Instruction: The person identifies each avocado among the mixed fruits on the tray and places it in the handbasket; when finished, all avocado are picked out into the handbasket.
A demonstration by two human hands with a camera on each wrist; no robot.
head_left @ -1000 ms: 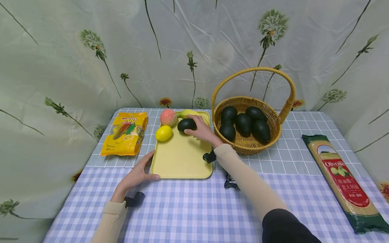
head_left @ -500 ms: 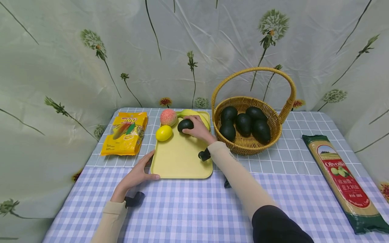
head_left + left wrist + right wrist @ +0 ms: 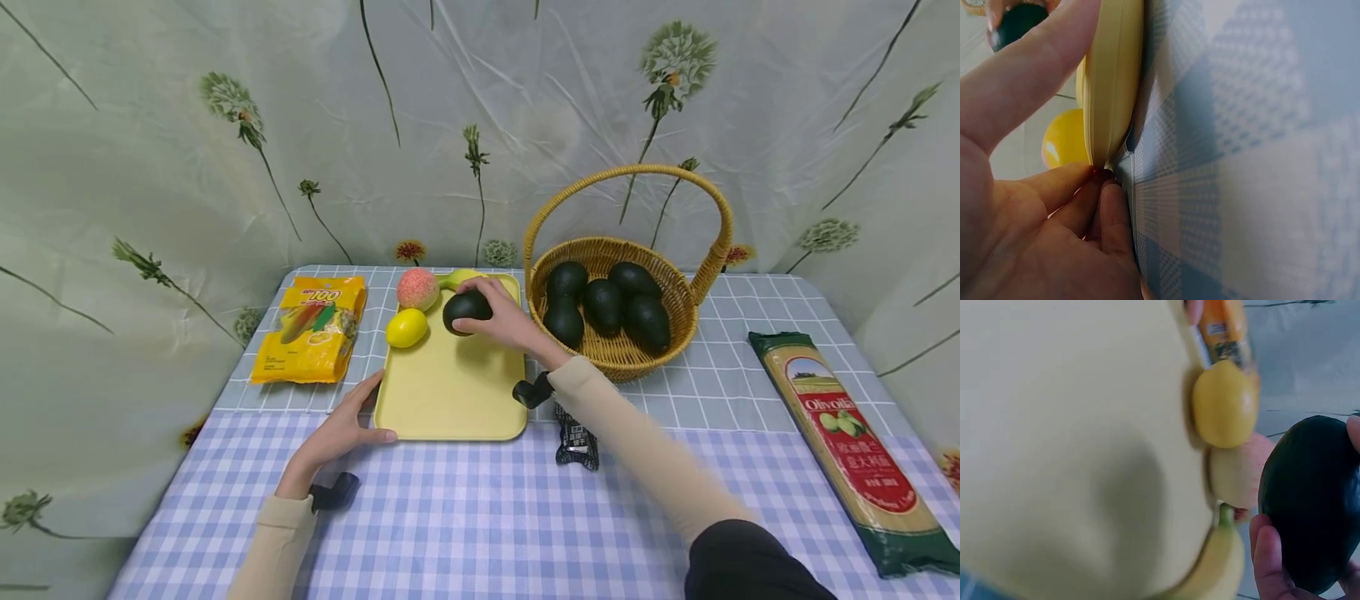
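My right hand point(image 3: 508, 320) grips a dark avocado point(image 3: 467, 312) over the far half of a pale yellow tray point(image 3: 450, 404). In the right wrist view that avocado point(image 3: 1310, 500) is clear of the tray, whose surface carries a soft shadow. At the tray's near left corner rests my left hand point(image 3: 341, 429), fingers along the left side and thumb by the front edge. A yellow lemon point(image 3: 407, 328) and a pink peach point(image 3: 417, 288) lie along the tray's far left. Behind the right hand, a banana point(image 3: 1213, 565) is partly hidden in the head view.
Right of the tray stands a wicker basket point(image 3: 630, 367) with a tall handle, holding several avocados point(image 3: 603, 305). A yellow mango-print bag point(image 3: 309, 329) lies left of the tray. A small black packet point(image 3: 577, 442) is under the right forearm, and a long pasta pack point(image 3: 847, 442) lies far right.
My right hand has raised the avocado from the tray and drawn it slightly right. The right forearm has swung right, uncovering more of the black packet. My left hand stays put.
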